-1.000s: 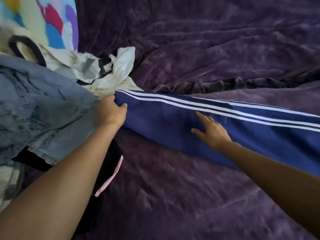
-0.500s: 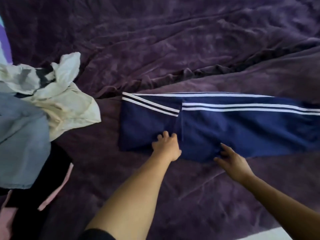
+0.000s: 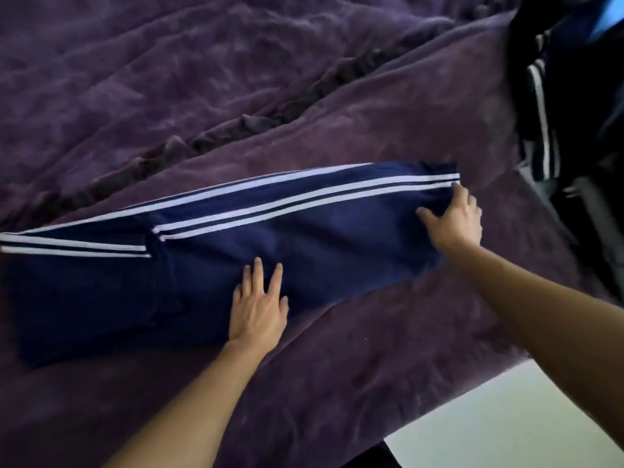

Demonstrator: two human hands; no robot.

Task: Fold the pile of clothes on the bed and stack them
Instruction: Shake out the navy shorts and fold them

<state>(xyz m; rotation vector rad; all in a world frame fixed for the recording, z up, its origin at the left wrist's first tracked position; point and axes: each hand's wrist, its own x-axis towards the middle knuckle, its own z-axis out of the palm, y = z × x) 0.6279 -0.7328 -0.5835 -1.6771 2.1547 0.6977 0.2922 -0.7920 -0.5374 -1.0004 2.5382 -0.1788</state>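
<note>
Navy track pants [image 3: 337, 238] with white side stripes lie stretched across the purple bed cover [image 3: 236, 79], their left part folded over onto the rest. My left hand [image 3: 258, 305] presses flat on the near edge of the pants at the middle, fingers straight. My right hand [image 3: 452, 216] is at the pants' right end, fingers spread with the tips curled over the cloth by the stripes. The pile of clothes is out of view.
Dark clothing with white stripes [image 3: 543, 123] hangs or lies at the right edge, off the bed. The bed's near right edge meets a pale floor [image 3: 506, 423]. A deep crease in the cover [image 3: 270, 123] runs diagonally behind the pants.
The view swung right, so the pile left the frame. My left hand slid right along the pants' near edge. My right hand moved from that edge to the right end.
</note>
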